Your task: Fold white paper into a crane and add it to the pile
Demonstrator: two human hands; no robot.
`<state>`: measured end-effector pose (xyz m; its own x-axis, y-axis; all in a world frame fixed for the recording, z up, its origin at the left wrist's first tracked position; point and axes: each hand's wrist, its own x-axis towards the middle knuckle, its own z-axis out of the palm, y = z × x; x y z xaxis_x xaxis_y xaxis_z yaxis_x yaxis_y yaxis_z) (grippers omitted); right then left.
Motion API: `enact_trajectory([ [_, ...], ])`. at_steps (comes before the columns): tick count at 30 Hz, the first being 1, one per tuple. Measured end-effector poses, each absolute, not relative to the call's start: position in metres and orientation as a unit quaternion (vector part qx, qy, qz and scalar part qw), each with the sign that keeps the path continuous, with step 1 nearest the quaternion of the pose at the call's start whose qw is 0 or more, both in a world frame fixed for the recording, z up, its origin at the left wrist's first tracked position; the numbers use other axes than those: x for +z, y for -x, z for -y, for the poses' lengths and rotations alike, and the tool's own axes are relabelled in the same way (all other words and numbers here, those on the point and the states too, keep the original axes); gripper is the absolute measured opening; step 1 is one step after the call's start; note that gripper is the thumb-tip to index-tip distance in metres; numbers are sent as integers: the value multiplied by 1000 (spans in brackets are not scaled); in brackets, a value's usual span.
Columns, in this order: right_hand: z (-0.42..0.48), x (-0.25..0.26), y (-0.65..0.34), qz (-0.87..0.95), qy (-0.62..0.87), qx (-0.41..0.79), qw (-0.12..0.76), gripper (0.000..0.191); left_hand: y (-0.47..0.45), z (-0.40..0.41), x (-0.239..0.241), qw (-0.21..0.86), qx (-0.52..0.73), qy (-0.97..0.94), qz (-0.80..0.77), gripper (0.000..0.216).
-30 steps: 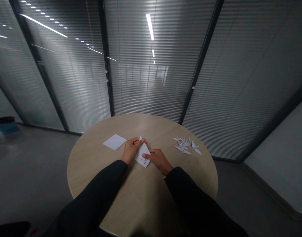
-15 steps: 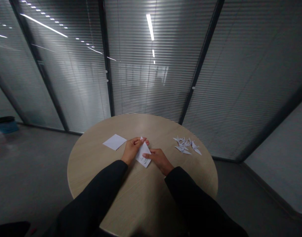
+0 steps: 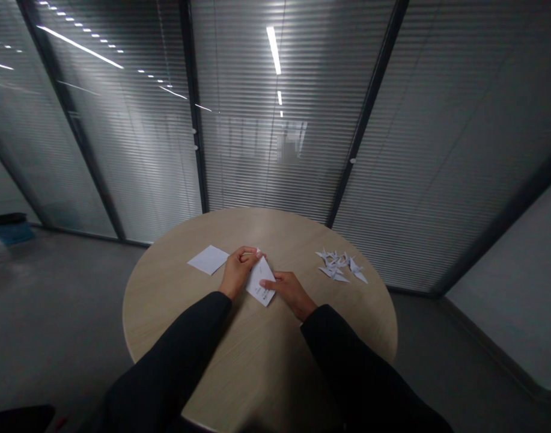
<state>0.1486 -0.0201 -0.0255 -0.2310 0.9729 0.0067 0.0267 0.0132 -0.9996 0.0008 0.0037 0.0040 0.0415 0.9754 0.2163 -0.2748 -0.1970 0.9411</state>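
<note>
A partly folded white paper (image 3: pixel 261 281) lies on the round wooden table (image 3: pixel 257 361) in front of me. My left hand (image 3: pixel 238 269) curls its fingers over the paper's upper left edge and pinches its top corner. My right hand (image 3: pixel 289 290) presses the paper's lower right side down with fingers closed against it. Both sleeves are black.
A flat white square sheet (image 3: pixel 209 259) lies left of my hands. Several small folded white paper cranes (image 3: pixel 340 266) lie in a cluster on the right. Glass walls with blinds stand behind the table, and grey floor surrounds it.
My left hand's fingers have drawn in slightly to the left over the paper's top corner. My right hand and the paper have hardly moved.
</note>
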Motion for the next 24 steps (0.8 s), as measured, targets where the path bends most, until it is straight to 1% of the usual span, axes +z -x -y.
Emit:
enact_trajectory([
  [3, 18, -27, -146, 578, 428, 539, 438, 41, 0, -5, 3, 508, 588, -510, -367, 40],
  [9, 14, -26, -145, 569, 419, 487, 513, 36, -3, -3, 3, 517, 565, -532, -361, 40],
  [15, 14, -26, -148, 581, 443, 446, 517, 33, -5, -1, 2, 533, 561, -520, -361, 40],
  [20, 13, -26, -147, 575, 441, 448, 524, 32, -6, -1, 2, 551, 561, -506, -355, 42],
  [24, 13, -26, -147, 573, 451, 442, 522, 32, -7, 1, 3, 538, 568, -509, -358, 44],
])
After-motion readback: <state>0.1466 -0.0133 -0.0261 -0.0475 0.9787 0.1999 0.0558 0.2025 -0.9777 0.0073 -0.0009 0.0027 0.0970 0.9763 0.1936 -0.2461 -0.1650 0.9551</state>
